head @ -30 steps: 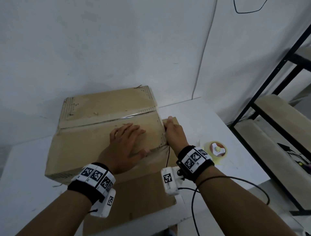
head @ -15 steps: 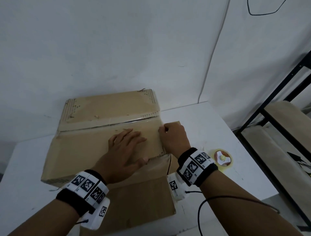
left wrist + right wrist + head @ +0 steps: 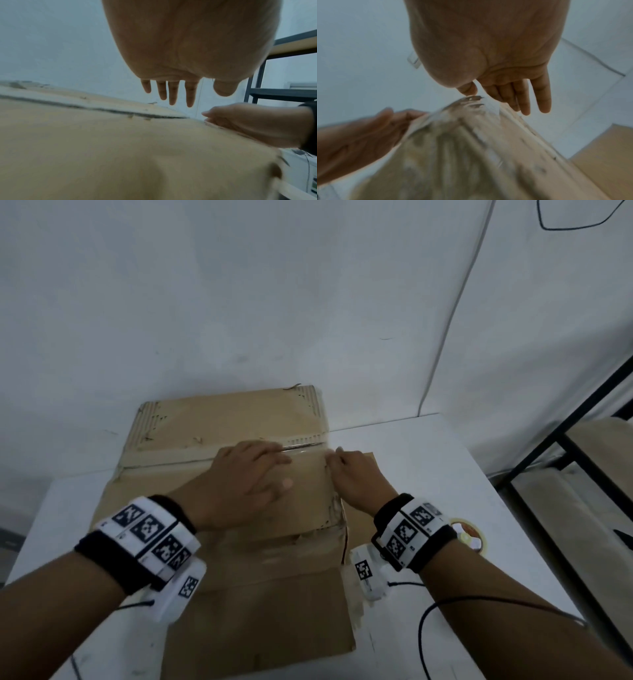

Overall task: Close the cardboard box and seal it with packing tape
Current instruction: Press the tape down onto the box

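A worn cardboard box (image 3: pixel 219 422) stands on the white table (image 3: pixel 411 446) with its top flaps folded down. A shiny strip of clear tape (image 3: pixel 301 445) runs along the seam. My left hand (image 3: pixel 250 474) lies over the near flap, its straight fingers (image 3: pixel 171 94) reaching the seam. My right hand (image 3: pixel 356 477) is at the box's right edge by the tape's end, with the thumb (image 3: pixel 467 89) over the top and straight fingers down the side. The tape roll (image 3: pixel 471 537) lies on the table, partly hidden behind my right wristband.
A flat cardboard sheet (image 3: pixel 260 628) sticks out from under the box toward me. A black metal rack (image 3: pixel 565 440) with wooden shelves stands to the right of the table. The white wall is right behind the box.
My left hand has slid forward from the middle of the near flap to the seam. My right hand has moved up the box's right edge to the tape's end, and its fingers have straightened.
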